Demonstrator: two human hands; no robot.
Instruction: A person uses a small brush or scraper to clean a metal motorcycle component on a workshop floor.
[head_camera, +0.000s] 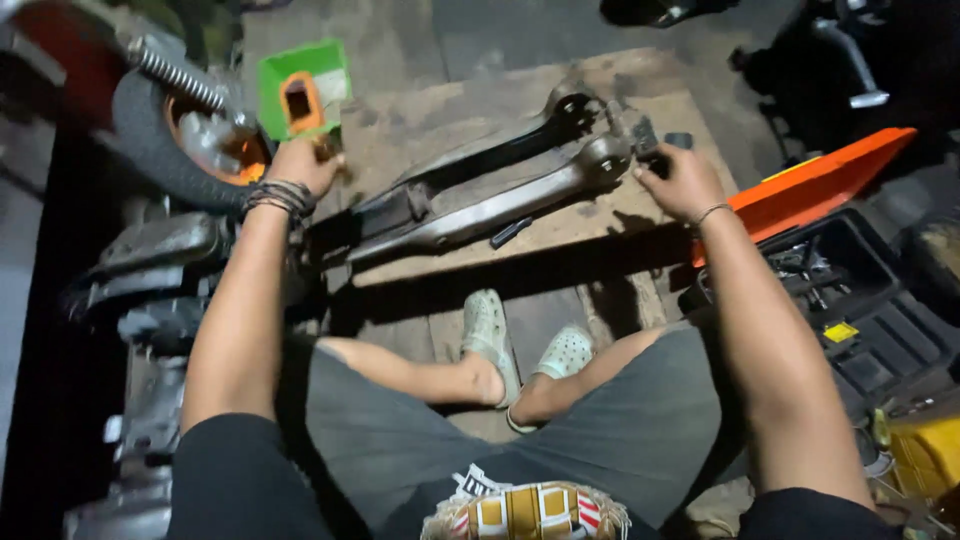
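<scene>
The person is sitting on the floor with crossed legs, and a long grey metal swing arm (480, 195) is lying slantwise on a wooden board (640, 215) in front of the feet. Its forked ends are pointing up and to the right, its narrow end down and to the left.

The right hand (678, 180) is resting at the fork end, fingers curled around a small dark part (645, 135) just beside the round eye of the arm. The left hand (300, 162) is lying well apart from it, past the narrow end, clenched on a small brownish thing that cannot be made out, right below a green box (300, 85).

A short dark tool (511, 232) is lying on the board just under the arm. A wheel with a coil spring (180, 110) is crowding the left side, touching on the left wrist. An open tool case with an orange lid (815, 185) is sitting close against the right forearm. Bare board is showing between the arm and the pale shoes (520, 350), and grey floor is lying open beyond the board's far edge.
</scene>
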